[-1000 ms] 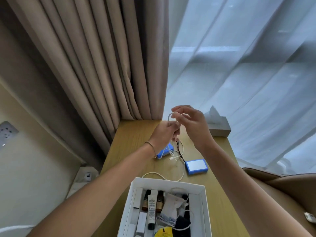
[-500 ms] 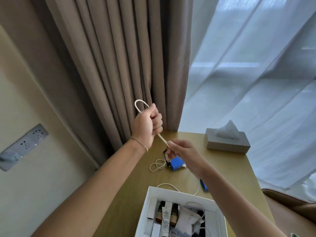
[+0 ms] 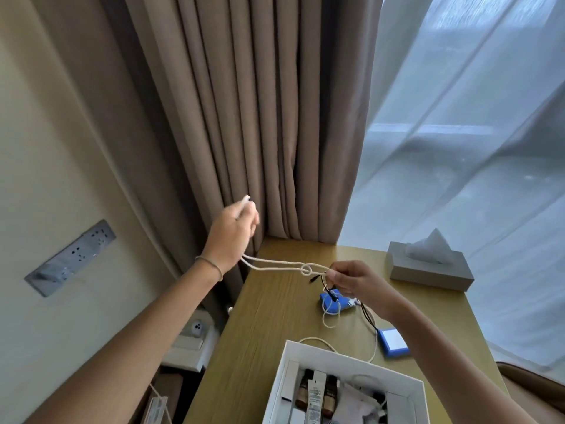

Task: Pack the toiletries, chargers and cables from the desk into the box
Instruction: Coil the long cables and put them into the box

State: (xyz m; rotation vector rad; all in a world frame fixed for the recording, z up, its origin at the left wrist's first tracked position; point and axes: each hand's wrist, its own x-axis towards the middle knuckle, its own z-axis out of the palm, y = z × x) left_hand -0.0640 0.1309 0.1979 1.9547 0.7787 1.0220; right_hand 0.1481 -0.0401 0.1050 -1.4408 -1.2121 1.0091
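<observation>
A white cable (image 3: 275,264) is stretched between both hands above the wooden desk (image 3: 266,332), with a loose knot near its right end. My left hand (image 3: 234,232) is raised at the desk's left edge, shut on one end of the cable, whose plug sticks out above the fingers. My right hand (image 3: 351,278) pinches the cable's other part together with a thin black cable (image 3: 368,316). Below it lie a blue charger (image 3: 334,301) and a blue-edged flat pack (image 3: 393,342). The white box (image 3: 281,371) at the near edge holds tubes, small brown bottles and cables.
A grey tissue box (image 3: 428,270) stands at the desk's far right. Brown curtains (image 3: 260,117) and sheer curtains (image 3: 474,148) hang behind. A wall socket panel (image 3: 72,257) sits at the left, and a low shelf (image 3: 189,347) stands beside the desk.
My left hand has pulled left and away from my right hand, drawing the white cable out taut between them. A knot now shows in it. The camera has tilted further left.
</observation>
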